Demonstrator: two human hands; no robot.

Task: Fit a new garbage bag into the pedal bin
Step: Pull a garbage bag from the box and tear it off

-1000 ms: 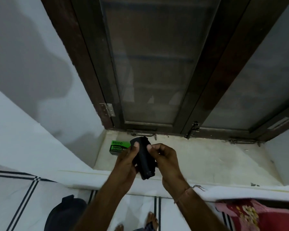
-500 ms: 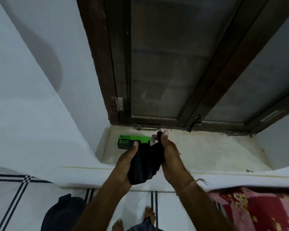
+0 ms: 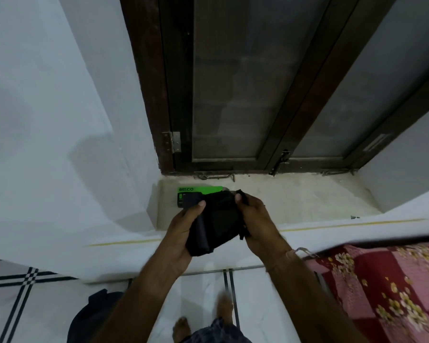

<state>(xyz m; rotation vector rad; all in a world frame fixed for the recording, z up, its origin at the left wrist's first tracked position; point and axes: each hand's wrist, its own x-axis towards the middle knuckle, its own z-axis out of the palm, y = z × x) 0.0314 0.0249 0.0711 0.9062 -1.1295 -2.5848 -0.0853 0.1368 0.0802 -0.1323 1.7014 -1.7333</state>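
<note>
A black garbage bag (image 3: 218,221), still folded and partly loosened, is held over the front of a pale window sill (image 3: 295,201). My left hand (image 3: 183,229) grips its lower left part, thumb on top. My right hand (image 3: 255,219) pinches the bag's upper right edge, with a loose corner sticking up past the fingers. Behind the bag, a green garbage bag box (image 3: 198,191) lies on the sill, partly hidden. A dark rounded object (image 3: 94,315) on the floor at the lower left may be the bin; I cannot tell.
A dark wooden window frame (image 3: 278,100) with frosted panes stands behind the sill. White walls flank it. A red floral cloth (image 3: 386,288) lies at the lower right. My bare feet (image 3: 223,310) stand on white tiles with black stripes.
The bag has been loosened from a tight roll into a wider, flatter bundle. Both hands have shifted slightly apart on it, and the view has tilted a little.
</note>
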